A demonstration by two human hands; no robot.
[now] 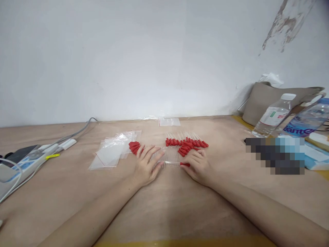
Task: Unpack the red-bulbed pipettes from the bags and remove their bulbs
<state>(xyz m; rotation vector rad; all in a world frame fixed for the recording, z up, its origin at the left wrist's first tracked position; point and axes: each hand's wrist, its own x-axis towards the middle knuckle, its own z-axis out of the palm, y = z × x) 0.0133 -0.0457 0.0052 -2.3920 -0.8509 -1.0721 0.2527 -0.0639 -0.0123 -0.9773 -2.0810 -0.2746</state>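
Observation:
On the wooden table (164, 206) my left hand (146, 166) lies with fingers spread flat on a row of clear droppers (169, 156). My right hand (196, 166) rests at the row's right end, fingers curled and pinching a red-bulbed dropper (185, 164). Just behind the hands lies a heap of red-bulbed droppers (187, 143). A smaller bunch of red bulbs (134, 146) sits left of my left hand, next to a pile of clear zip bags (113, 152).
One more zip bag (169, 121) lies by the white wall. A grey cable and a white-blue device (28, 163) are at the left. Two water bottles (273, 116), a beige bag (264, 99) and blue packs (315, 156) crowd the right.

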